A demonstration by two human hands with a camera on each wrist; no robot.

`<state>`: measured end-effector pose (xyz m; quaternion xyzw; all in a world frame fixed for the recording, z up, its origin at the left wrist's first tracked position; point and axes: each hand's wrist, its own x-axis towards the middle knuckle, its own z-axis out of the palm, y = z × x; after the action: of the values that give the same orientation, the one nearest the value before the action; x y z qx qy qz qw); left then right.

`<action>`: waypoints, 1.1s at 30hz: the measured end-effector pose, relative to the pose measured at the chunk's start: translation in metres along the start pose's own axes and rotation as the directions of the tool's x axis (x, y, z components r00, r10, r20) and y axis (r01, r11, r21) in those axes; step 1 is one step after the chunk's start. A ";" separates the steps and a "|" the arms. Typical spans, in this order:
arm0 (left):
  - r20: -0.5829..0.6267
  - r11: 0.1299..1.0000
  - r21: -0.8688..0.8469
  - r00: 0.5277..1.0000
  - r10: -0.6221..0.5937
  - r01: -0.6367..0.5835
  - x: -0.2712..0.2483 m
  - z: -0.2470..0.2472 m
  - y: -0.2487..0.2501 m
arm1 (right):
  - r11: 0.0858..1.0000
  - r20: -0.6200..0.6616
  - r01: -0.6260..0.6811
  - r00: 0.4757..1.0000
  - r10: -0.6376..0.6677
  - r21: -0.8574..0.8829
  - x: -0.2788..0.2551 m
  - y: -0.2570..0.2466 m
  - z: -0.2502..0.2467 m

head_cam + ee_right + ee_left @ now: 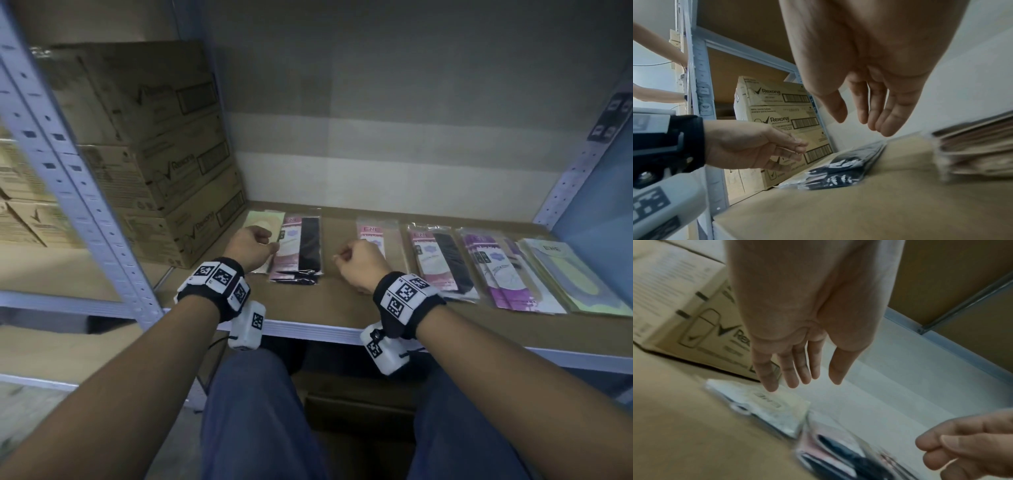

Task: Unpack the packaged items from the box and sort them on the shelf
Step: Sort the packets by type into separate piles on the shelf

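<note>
Both hands hover low over the brown board shelf (342, 305) near its front edge. Left hand (251, 247): fingers hang loosely, relaxed, holding nothing, above the pale yellow-green plastic-wrapped packet (264, 222). Right hand (359, 262): fingers likewise slack and empty, over bare shelf between packets. Just right of the left hand lies a pink-and-black flat packet (301, 248). Further right, a row of flat packets: pink packet (371, 233), pink-and-black packet (442, 260), purple packet (500, 270), pale green packet (568, 274), all lengthwise on the shelf. Behind left, stacked brown cardboard cartons (164, 164) stand in the neighbouring bay.
</note>
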<state>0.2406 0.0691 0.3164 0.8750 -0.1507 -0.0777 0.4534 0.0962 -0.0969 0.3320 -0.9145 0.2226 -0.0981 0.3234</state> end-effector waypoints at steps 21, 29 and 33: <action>-0.050 0.897 0.378 0.973 -0.227 0.229 0.003 -0.029 -0.043 | 0.959 0.197 -0.283 0.939 0.282 -0.025 0.033 -0.031 0.039; -0.129 0.938 0.116 0.941 -0.312 0.327 0.006 -0.041 -0.038 | 0.854 0.221 -0.383 0.921 0.322 0.352 0.032 -0.033 0.030; -0.110 0.941 -0.089 0.936 -0.334 0.326 0.011 -0.045 -0.039 | 0.657 0.277 -0.434 0.900 0.336 0.616 0.027 -0.034 0.025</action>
<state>0.2707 0.1213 0.3109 0.8748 0.0293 -0.1037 0.4724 0.1400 -0.0726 0.3354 -0.6745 0.3387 -0.0361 0.6550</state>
